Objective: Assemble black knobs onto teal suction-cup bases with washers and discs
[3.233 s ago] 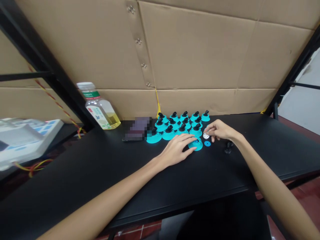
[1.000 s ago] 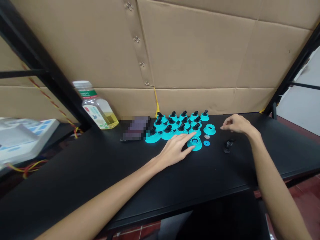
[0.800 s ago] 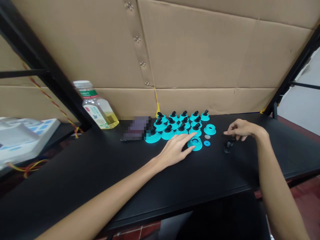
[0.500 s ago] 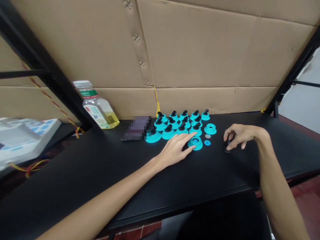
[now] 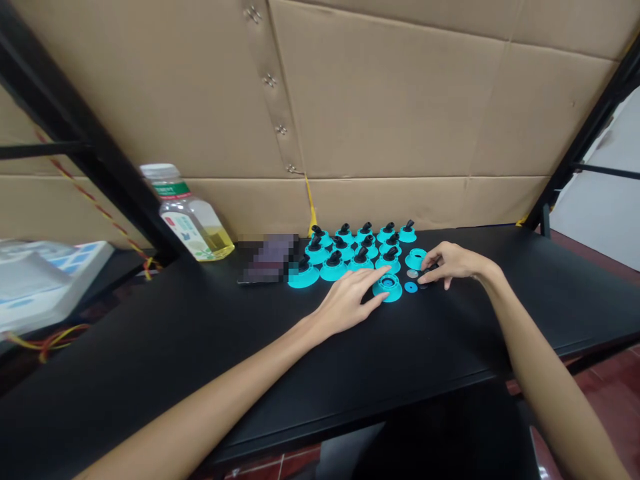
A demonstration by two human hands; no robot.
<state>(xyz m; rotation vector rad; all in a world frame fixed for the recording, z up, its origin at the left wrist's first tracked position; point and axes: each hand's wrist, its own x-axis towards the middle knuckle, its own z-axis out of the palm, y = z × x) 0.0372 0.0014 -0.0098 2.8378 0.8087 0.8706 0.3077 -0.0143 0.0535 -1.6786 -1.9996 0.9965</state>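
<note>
My left hand lies low over the black table, with thumb and fingertips gripping a turquoise flared ring-shaped base from its sides. That base stands upright, its round centre facing up. My right hand is pinched on a small black part, mostly hidden by the fingers. Close to the right fingertips lie a small blue disc with a centre hole and a pale clear disc. Another open turquoise ring sits just behind them.
Several turquoise bases with black angled spouts, such as this front-left assembly, stand in rows behind my left hand. A phone-like device, blurred out, and a bottle of yellow liquid are at the left. A cardboard wall rises behind.
My right hand has moved left with the small black part, from the right side of the table to beside the discs. My left hand stays at the turquoise base.
</note>
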